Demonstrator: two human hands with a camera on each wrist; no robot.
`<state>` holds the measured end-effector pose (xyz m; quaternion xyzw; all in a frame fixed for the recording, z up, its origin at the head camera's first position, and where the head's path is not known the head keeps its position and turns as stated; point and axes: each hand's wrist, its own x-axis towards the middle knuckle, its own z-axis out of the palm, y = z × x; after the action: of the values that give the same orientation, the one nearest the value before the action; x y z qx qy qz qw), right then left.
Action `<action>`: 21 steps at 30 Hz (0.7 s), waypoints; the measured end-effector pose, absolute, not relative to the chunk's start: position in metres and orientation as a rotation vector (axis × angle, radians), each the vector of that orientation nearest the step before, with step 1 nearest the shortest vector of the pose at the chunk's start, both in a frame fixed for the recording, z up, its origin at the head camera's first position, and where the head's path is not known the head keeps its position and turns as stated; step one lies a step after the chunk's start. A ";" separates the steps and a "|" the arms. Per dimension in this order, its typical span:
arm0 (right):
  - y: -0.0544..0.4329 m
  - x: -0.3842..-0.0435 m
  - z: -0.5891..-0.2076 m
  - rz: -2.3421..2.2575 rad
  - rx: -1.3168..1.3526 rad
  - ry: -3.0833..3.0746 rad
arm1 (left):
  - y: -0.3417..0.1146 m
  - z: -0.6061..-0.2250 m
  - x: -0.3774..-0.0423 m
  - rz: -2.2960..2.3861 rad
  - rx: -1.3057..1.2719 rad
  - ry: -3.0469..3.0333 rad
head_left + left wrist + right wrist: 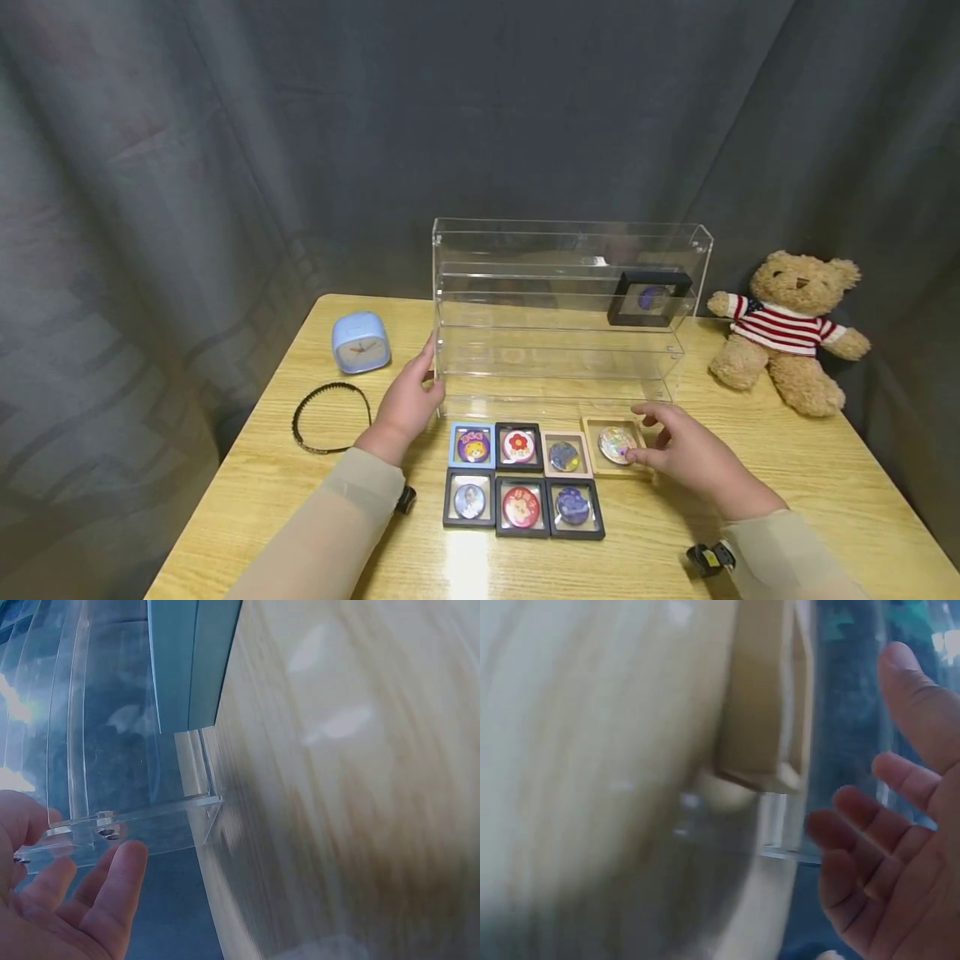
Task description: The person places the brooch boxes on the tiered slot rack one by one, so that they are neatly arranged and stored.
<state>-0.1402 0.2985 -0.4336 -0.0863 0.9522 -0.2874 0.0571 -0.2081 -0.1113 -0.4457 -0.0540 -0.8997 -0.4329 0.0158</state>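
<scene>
In the head view, I am seeing the clear acrylic display stand point(525, 337) standing toward the back edge of the wooden worktop point(802, 467). A black-framed badge point(649, 298) is resting at its right end. The left hand point(405, 404) is pinching the stand's left end panel between thumb and fingers. The right hand point(693, 454) is hovering at the right rim of the tan-framed glitter badge point(615, 445), which is lying just before the stand's front edge, toward its right corner. Six other framed badges point(518, 446) are lying in two rows to the left.

In the left wrist view, I am finding the thumb and fingers on both sides of the clear panel, near its metal fastener point(109, 825).

In the right wrist view, the fingers are spreading apart, slightly bent, holding nothing; a gap is separating them from the tan frame.
</scene>
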 end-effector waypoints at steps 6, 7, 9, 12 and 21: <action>0.301 -0.143 -0.449 -0.907 -0.235 2.801 | -0.112 -0.446 -0.208 -1.346 -0.159 -2.800; 0.301 -0.144 -0.450 -0.912 -0.241 2.794 | -0.111 -0.447 -0.208 -1.349 -0.152 -2.801; 0.302 -0.144 -0.452 -0.928 -0.237 2.771 | -0.111 -0.447 -0.208 -1.349 -0.157 -2.797; 0.302 -0.144 -0.453 -0.951 -0.218 2.740 | -0.110 -0.447 -0.208 -1.347 -0.156 -2.798; 0.306 -0.141 -0.456 -0.880 -0.343 2.774 | -0.110 -0.447 -0.207 -1.324 -0.139 -2.804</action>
<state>-0.1413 0.3060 -0.4559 -0.1163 0.9414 -0.2987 0.1053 -0.2075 -0.1105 -0.4471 -0.0449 -0.9032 -0.4264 0.0188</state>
